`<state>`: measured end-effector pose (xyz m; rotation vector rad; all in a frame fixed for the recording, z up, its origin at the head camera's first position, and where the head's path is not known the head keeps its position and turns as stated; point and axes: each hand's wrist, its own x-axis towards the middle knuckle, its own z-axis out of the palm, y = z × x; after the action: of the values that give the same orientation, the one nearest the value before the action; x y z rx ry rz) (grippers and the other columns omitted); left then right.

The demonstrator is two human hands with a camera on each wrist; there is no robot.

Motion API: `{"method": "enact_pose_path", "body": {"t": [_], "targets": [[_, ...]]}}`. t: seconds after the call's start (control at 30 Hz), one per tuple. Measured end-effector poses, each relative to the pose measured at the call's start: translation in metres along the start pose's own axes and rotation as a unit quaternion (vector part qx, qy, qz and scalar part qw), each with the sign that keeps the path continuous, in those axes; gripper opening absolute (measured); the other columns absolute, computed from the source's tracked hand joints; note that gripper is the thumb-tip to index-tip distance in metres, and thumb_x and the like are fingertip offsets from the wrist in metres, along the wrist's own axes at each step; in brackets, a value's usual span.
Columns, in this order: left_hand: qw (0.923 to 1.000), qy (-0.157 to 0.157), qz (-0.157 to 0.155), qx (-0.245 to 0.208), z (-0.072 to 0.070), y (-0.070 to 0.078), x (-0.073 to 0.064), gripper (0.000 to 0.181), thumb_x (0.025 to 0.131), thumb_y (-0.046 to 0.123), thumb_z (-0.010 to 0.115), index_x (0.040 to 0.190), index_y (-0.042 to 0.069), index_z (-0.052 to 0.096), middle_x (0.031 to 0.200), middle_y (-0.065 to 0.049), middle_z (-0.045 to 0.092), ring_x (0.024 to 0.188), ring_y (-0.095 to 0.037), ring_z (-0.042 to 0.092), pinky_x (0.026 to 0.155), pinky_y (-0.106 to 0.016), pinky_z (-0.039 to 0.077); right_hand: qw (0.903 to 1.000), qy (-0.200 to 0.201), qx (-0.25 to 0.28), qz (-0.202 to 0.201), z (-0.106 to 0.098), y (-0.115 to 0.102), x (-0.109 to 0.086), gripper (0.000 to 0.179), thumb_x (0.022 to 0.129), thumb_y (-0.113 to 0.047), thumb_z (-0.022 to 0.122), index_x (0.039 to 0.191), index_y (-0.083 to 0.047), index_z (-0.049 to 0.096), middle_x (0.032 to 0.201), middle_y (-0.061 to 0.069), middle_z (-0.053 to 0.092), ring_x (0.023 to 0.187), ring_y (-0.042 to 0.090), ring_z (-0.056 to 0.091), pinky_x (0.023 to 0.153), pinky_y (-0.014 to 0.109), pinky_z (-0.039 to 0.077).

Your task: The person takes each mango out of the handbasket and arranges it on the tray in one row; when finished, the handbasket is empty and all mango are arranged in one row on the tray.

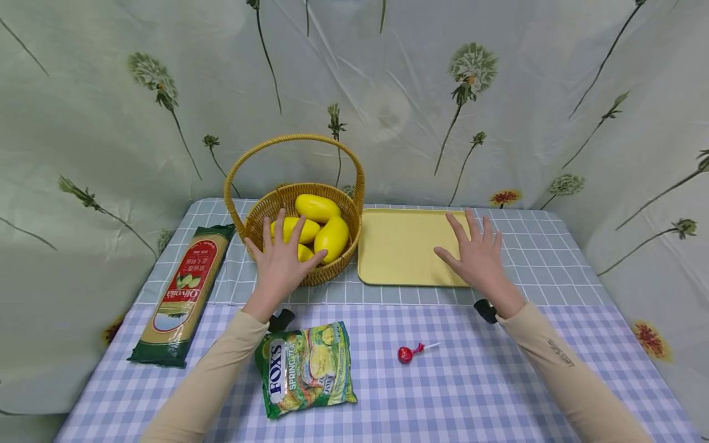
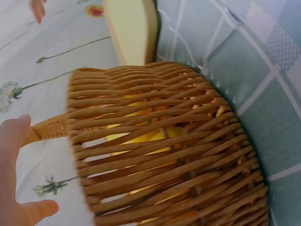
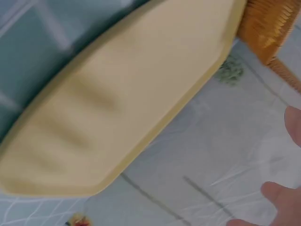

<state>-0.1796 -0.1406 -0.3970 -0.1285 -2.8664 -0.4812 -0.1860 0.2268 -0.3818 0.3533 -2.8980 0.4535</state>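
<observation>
My left hand [image 1: 279, 261] is spread with nothing in it, in front of a woven basket [image 1: 318, 276] with a tall handle. Several smooth yellow mango-shaped fruits [image 1: 332, 239] lie inside; the hand partly hides some. In the left wrist view the basket's wicker side [image 2: 164, 165] is close to my thumb and fingers, with yellow showing through its gaps. Over the right part of a pale yellow tray [image 1: 404, 246], my right hand [image 1: 480, 261] has its fingers spread and holds nothing. In the right wrist view, soft finger shadows fall on the tray [image 3: 155, 61].
A long green-and-tan Olivoilà package [image 1: 185, 292] lies at the left. Nearer are a green Fox's candy bag [image 1: 310, 369], close to the left forearm, and a red lollipop [image 1: 405, 355]. A floral curtain [image 1: 388, 123] hangs behind the checked tablecloth [image 1: 454, 381].
</observation>
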Motion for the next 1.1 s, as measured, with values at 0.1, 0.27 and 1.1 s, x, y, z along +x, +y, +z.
{"method": "enact_pose_path", "body": {"t": [0.1,0.27,1.1], "targets": [[0.9995,0.017,0.005,-0.027,-0.008,0.0,-0.005,0.084,0.085,0.062,0.059,0.151,0.019,0.03,0.158,-0.014,0.005,0.142,-0.041,-0.002,0.099,-0.077,-0.003,0.9979,0.015,0.048,-0.041,0.0,-0.01,0.008,0.069,0.094,-0.036,0.059,0.15,-0.012,0.027,0.152,0.028,0.016,0.136,0.054,0.006,0.103,0.072,0.009],[0.9937,0.072,0.022,-0.082,-0.026,-0.005,-0.016,0.077,0.087,0.052,0.063,0.148,0.016,0.035,0.156,-0.017,0.012,0.14,-0.043,0.009,0.104,-0.073,0.008,0.9754,0.032,0.189,-0.109,0.003,-0.036,0.026,0.068,0.092,-0.022,0.065,0.149,-0.01,0.03,0.151,0.022,0.023,0.14,0.041,0.014,0.108,0.062,0.014],[0.8344,0.015,-0.19,-0.517,-0.02,-0.052,-0.052,0.058,0.101,0.028,0.048,0.153,0.02,0.024,0.158,-0.003,0.011,0.138,-0.03,0.026,0.108,-0.052,0.03,0.843,-0.269,0.465,-0.033,0.047,-0.145,0.119,0.063,0.096,-0.02,0.058,0.15,-0.01,0.028,0.154,0.017,0.019,0.139,0.034,0.02,0.109,0.049,0.028]]}}
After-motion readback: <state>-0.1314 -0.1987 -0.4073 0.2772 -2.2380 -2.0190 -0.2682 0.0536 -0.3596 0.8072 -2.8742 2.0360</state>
